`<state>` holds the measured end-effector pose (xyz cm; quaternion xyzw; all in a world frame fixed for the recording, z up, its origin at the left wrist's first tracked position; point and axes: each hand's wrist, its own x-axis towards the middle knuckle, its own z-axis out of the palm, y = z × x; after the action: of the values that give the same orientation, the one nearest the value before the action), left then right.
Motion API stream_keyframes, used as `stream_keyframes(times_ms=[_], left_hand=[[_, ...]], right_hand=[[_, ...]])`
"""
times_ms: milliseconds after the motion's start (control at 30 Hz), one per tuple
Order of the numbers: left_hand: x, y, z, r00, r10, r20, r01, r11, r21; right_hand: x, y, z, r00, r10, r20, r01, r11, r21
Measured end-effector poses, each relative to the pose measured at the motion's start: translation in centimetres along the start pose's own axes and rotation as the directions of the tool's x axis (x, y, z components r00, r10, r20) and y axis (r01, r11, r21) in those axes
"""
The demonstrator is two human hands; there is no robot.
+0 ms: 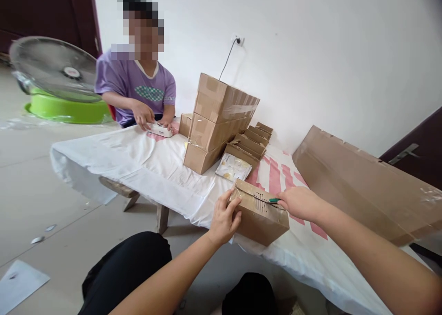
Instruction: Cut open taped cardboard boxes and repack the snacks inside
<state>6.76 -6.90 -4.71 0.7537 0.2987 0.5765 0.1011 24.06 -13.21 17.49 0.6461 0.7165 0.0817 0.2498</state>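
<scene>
A small brown cardboard box [264, 225] rests near the front edge of the covered table, with a dark slit along its top. My left hand [224, 218] grips the box's left end, fingers on the top corner and thumb against the near side. At the right end of the slit, my right hand [293, 202] is closed round a green utility knife [274, 200]. The knife lies low over the box top, and its tip is too small to make out clearly. Just behind the box lies a flat printed packet [234, 166] in clear wrap.
Taped cartons [210, 96] stand stacked at mid-table, beside a row of open boxes [247, 144]. A large cardboard sheet [359, 181] leans at the right. Across the white tablecloth [131, 154], a person in purple [148, 91] handles a white item [159, 130]. A fan [58, 71] stands behind.
</scene>
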Motion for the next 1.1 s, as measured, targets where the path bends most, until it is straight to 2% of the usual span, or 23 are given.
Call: stream_keyframes(times_ms=[100,233,433,700,867,1000,1100], left_hand=[[0.1,0.1,0.0,1.000,0.003,-0.004,-0.003,1.000,0.017],[0.4,0.3,0.1,1.000,0.002,-0.013,-0.002,1.000,0.031],[0.6,0.3,0.0,1.000,0.015,0.009,-0.015,0.999,0.045],[0.8,-0.1,-0.8,0.994,0.101,0.047,-0.105,0.990,0.090],[0.8,-0.4,-0.9,0.993,0.095,0.074,-0.102,0.989,0.111],[0.8,-0.3,-0.8,0.995,0.075,0.063,-0.080,0.993,0.081],[0.8,0.0,-0.5,0.998,0.046,0.039,-0.048,0.998,0.041]], right_hand=[[-2.0,1.8,0.8,0.996,0.069,0.063,-0.072,0.996,0.047],[-3.6,2.7,1.7,0.992,0.114,0.047,-0.117,0.992,0.056],[-4.7,2.0,2.1,0.990,0.141,0.012,-0.141,0.990,0.003],[-5.8,0.6,2.4,0.981,0.193,-0.026,-0.194,0.980,-0.043],[-7.1,1.1,2.9,0.971,0.238,-0.020,-0.239,0.969,-0.057],[-8.6,3.3,5.3,0.957,0.288,-0.029,-0.289,0.957,-0.024],[-8.9,4.8,8.9,0.922,0.381,-0.076,-0.373,0.923,0.093]])
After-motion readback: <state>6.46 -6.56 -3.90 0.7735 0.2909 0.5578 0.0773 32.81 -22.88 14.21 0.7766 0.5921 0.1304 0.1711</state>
